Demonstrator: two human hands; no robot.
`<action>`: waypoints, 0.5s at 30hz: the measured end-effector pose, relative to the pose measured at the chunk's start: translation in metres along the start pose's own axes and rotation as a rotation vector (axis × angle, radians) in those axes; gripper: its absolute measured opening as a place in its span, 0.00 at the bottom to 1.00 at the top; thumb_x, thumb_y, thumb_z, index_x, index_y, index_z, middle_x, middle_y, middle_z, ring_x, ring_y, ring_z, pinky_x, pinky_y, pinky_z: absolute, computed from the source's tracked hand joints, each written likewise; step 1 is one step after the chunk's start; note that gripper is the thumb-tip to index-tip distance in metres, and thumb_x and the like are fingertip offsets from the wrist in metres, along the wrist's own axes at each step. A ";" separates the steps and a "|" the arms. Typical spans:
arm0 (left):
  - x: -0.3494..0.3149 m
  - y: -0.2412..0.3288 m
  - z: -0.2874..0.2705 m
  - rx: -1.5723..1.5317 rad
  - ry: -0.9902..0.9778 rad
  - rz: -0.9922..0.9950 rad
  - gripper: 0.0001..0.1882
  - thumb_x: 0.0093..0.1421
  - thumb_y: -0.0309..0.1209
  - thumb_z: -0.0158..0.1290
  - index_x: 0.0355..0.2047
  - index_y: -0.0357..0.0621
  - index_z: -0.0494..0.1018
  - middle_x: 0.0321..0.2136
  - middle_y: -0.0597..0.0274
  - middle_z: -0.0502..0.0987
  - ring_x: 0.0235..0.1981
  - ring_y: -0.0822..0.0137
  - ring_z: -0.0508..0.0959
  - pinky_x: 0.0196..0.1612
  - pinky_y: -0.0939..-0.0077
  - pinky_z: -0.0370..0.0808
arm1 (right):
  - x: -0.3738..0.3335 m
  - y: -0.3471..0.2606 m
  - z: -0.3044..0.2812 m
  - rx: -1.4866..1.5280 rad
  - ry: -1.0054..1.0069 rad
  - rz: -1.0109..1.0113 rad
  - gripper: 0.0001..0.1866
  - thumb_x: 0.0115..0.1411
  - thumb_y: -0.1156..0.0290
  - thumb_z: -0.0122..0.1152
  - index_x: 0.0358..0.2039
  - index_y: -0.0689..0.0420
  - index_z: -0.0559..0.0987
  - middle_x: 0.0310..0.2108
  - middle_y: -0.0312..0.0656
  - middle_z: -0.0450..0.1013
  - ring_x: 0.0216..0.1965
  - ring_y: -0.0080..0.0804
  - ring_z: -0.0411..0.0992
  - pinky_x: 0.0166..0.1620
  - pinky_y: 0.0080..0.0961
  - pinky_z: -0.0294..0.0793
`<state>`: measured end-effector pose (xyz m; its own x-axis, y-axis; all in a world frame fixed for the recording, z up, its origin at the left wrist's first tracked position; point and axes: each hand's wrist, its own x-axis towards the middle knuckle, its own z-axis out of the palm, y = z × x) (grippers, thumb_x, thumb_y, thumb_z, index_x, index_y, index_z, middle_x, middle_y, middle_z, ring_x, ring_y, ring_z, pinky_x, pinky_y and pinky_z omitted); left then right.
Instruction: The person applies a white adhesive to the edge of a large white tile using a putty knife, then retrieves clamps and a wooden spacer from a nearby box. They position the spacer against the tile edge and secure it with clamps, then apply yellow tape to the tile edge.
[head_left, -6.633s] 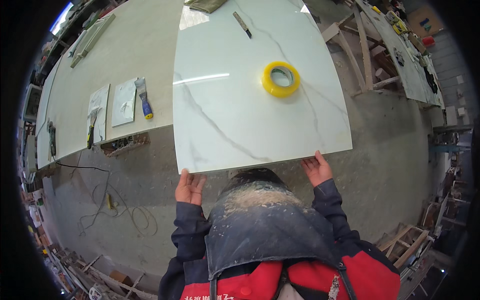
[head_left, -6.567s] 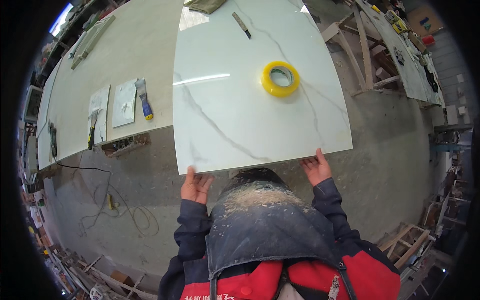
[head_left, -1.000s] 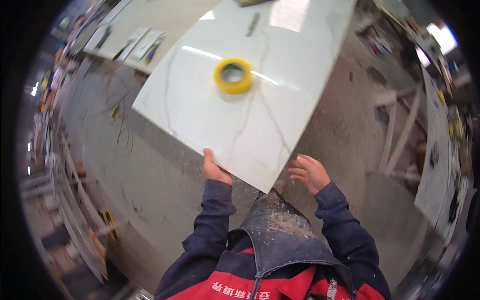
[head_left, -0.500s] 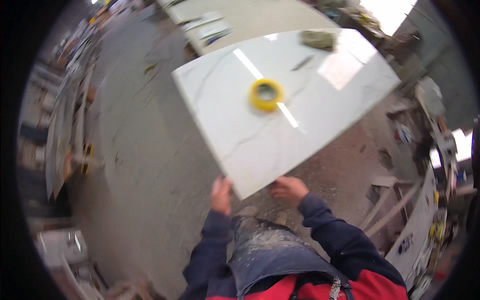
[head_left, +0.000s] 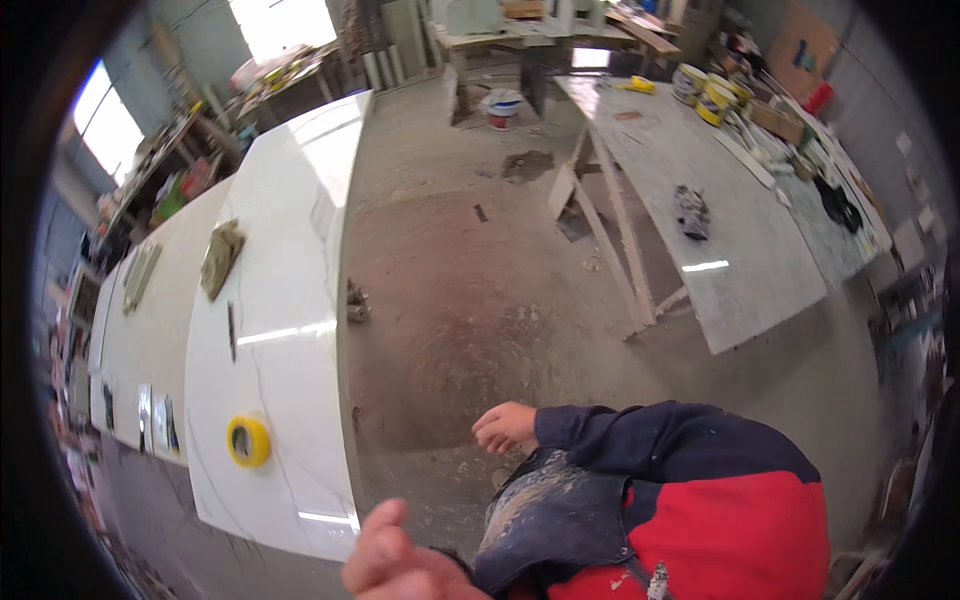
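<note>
My left hand (head_left: 390, 560) is at the bottom edge, blurred and close to the camera, just off the near corner of a long white marble slab (head_left: 290, 300); it holds nothing and touches nothing I can make out. My right hand (head_left: 505, 425) hangs in front of my dusty apron (head_left: 555, 520) over the concrete floor, fingers curled in, empty. A yellow tape roll (head_left: 248, 441) lies flat on the slab near its close end. Further along the slab lie a thin dark tool (head_left: 231, 331) and a brownish rag (head_left: 221, 257).
A second pale slab (head_left: 150, 340) with small tools lies left of the white one. At the right a grey stone slab (head_left: 730, 230) rests on wooden trestles (head_left: 610, 220), with tape rolls and clutter at its far end. A white bucket (head_left: 500, 105) stands on the dusty floor at the back.
Both hands have let go of the white slab's edge. My view has swung round to the right, so the slab now lies at the left and the floor and trestle table fill the middle.
</note>
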<state>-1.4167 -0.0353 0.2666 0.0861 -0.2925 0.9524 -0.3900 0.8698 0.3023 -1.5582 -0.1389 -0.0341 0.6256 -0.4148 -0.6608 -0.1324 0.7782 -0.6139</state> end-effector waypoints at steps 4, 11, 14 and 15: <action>0.030 0.018 0.058 -0.401 -0.055 -0.092 0.15 0.59 0.43 0.61 0.45 0.58 0.76 0.56 0.57 0.68 0.63 0.40 0.64 0.53 0.35 0.75 | -0.059 0.007 -0.047 0.162 0.277 -0.140 0.22 0.63 0.68 0.62 0.55 0.64 0.74 0.38 0.42 0.78 0.34 0.27 0.77 0.36 0.24 0.78; 0.018 0.015 0.094 -0.968 -0.048 -0.022 0.08 0.63 0.38 0.56 0.41 0.57 0.77 0.54 0.64 0.69 0.65 0.45 0.62 0.54 0.33 0.73 | -0.160 0.089 -0.070 0.461 0.680 -0.304 0.18 0.65 0.68 0.60 0.52 0.63 0.75 0.36 0.41 0.78 0.32 0.27 0.77 0.35 0.23 0.78; 0.013 0.012 0.108 -1.101 -0.001 0.015 0.07 0.64 0.39 0.54 0.40 0.56 0.77 0.53 0.64 0.70 0.64 0.46 0.63 0.54 0.33 0.72 | -0.181 0.130 -0.065 0.597 0.776 -0.293 0.17 0.65 0.69 0.59 0.52 0.63 0.74 0.37 0.43 0.78 0.35 0.30 0.78 0.38 0.26 0.79; 0.013 0.012 0.107 -1.093 0.008 0.013 0.07 0.64 0.39 0.54 0.39 0.56 0.77 0.53 0.64 0.70 0.64 0.46 0.63 0.54 0.33 0.72 | -0.184 0.135 -0.058 0.617 0.775 -0.291 0.17 0.66 0.68 0.59 0.52 0.63 0.74 0.37 0.43 0.77 0.34 0.30 0.77 0.38 0.25 0.79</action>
<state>-1.5182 -0.0714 0.2781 0.0957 -0.2817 0.9547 0.6333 0.7572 0.1600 -1.7360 0.0147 -0.0203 -0.1259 -0.6456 -0.7532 0.4988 0.6151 -0.6106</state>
